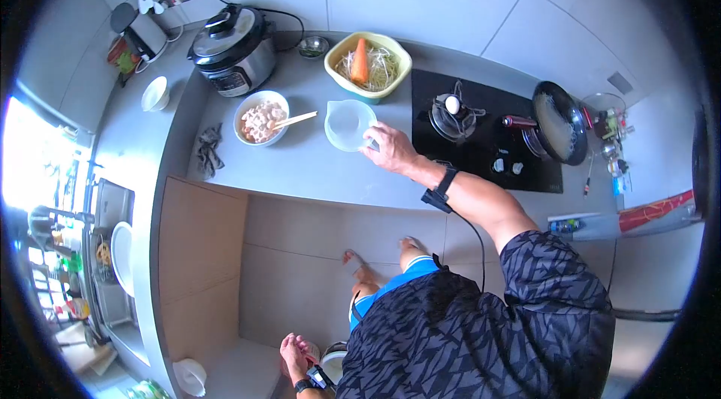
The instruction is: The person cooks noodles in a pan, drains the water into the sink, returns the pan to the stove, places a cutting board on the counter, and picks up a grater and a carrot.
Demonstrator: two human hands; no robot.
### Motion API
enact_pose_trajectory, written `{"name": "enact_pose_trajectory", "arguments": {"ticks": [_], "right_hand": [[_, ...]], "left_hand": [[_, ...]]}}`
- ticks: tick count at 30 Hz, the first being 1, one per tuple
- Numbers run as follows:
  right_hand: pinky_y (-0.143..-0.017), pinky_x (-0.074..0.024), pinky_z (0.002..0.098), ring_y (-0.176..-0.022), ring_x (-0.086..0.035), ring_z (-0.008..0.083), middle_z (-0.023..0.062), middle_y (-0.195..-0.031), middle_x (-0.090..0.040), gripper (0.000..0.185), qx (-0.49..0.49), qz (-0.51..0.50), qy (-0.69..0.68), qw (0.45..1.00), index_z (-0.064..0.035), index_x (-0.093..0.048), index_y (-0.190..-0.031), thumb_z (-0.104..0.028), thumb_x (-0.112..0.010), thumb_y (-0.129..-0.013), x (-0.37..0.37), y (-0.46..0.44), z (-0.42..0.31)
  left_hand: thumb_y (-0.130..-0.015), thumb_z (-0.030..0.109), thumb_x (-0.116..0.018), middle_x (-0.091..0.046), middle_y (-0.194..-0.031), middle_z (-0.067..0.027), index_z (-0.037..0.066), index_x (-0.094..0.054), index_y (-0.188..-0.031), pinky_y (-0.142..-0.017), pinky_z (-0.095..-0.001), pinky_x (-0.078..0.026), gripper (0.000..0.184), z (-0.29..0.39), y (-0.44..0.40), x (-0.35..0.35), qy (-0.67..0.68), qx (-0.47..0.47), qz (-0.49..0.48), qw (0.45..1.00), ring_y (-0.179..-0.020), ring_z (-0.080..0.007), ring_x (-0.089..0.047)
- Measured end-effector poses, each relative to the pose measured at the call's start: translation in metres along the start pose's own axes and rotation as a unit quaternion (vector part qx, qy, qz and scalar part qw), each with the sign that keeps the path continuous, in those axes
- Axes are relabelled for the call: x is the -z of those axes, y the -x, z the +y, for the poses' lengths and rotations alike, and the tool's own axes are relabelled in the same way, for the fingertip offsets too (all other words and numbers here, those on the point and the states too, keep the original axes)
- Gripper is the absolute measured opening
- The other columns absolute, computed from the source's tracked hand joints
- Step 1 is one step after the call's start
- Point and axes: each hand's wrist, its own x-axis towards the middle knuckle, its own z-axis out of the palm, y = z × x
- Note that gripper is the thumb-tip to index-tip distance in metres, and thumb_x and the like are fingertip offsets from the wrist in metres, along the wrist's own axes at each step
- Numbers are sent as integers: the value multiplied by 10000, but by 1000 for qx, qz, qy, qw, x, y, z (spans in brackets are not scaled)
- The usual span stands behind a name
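My right hand (392, 149) pinches the rim of a translucent plastic bowl (349, 125) with a small pouring lip, at the counter's middle. Left of it stands a white bowl of pale pinkish meat pieces (260, 121), with chopsticks (297, 120) resting in it. Behind the plastic bowl, a yellow basin (339, 53) contains a carrot (360, 62) and bean sprouts (381, 68). Low beside my body, my left hand (294, 354) has curled fingers; whatever they may hold is unclear. A container (334, 361) close to that hand is partly hidden by my shirt.
On the black gas hob (481, 162), an egg (452, 104) sits over the left burner and a frying pan (559, 125) over the right. An electric pressure cooker (233, 53), a dark cloth (209, 149) and a small glass dish (313, 46) stand on the counter.
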Motion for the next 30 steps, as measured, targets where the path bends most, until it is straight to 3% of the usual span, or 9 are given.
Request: {"name": "enact_pose_trajectory", "arguments": {"ticks": [7,8,12,13,17,20,22,27,30], "right_hand": [[-758,-572,419,-910,-660,350,175,-1117,-611,320,50,94,6,994,-90,-603,-999,-243,-770,-774,73,1,-18],[-724,-576,406,-873,-684,323,171,-1043,-652,322,43,111,3,993,-76,-612,-978,-263,-780,-776,80,-2,-14],[-664,-563,360,-765,-709,224,105,-810,-705,310,-181,99,-134,969,-62,-658,-915,-335,-768,-817,130,-39,13],[-672,-559,301,-809,-704,157,100,-874,-718,325,-171,123,-107,972,-10,-660,-954,-301,-762,-850,147,-54,28],[-781,-555,376,-890,-696,240,108,-986,-723,410,-291,187,11,938,-67,-693,-984,-458,-678,-864,193,-102,103],[-851,-538,377,-938,-691,310,139,-995,-721,438,-346,192,61,916,-54,-696,-990,-457,-679,-819,182,-123,182],[-793,-540,409,-885,-687,342,158,-921,-717,420,-357,181,76,913,-53,-704,-923,-453,-680,-798,170,-127,209],[-706,-532,395,-739,-679,238,137,-799,-706,366,-404,67,67,910,-41,-705,-849,-399,-741,-780,116,-130,291],[-611,-545,405,-702,-681,269,143,-802,-702,404,-379,87,118,914,-25,-687,-969,-396,-703,-809,89,-118,334]], "left_hand": [[-934,130,-587,-606,-738,-63,68,-565,-1052,-486,-295,-482,135,8,-36,-19,-64,65,7,996,-568,-165,-570],[-933,126,-587,-606,-737,-63,71,-565,-1046,-486,-295,-483,128,10,-41,-29,-67,68,-19,995,-566,-167,-570],[-938,134,-590,-596,-723,-58,86,-558,-1024,-474,-305,-473,103,23,-52,-42,-46,66,-53,995,-553,-180,-569],[-940,138,-591,-596,-722,-60,86,-557,-1024,-471,-305,-470,105,25,-50,-49,-51,56,-51,996,-549,-182,-567],[-941,154,-601,-608,-729,-65,92,-555,-1030,-467,-305,-477,118,33,-43,-68,-53,48,-59,996,-538,-189,-562],[-943,159,-598,-601,-728,-52,96,-559,-1029,-468,-298,-477,113,31,-41,-75,-46,43,-52,997,-539,-180,-561],[-947,163,-592,-596,-728,-47,94,-561,-1026,-466,-291,-474,109,25,-34,-74,-53,48,-41,997,-542,-173,-562],[-954,135,-567,-609,-779,-82,66,-544,-1059,-479,-311,-468,128,15,6,-73,-34,45,39,998,-598,-194,-580],[-960,117,-559,-609,-776,-102,35,-538,-1070,-482,-318,-483,139,12,19,-75,-24,38,45,998,-584,-190,-580]]}}
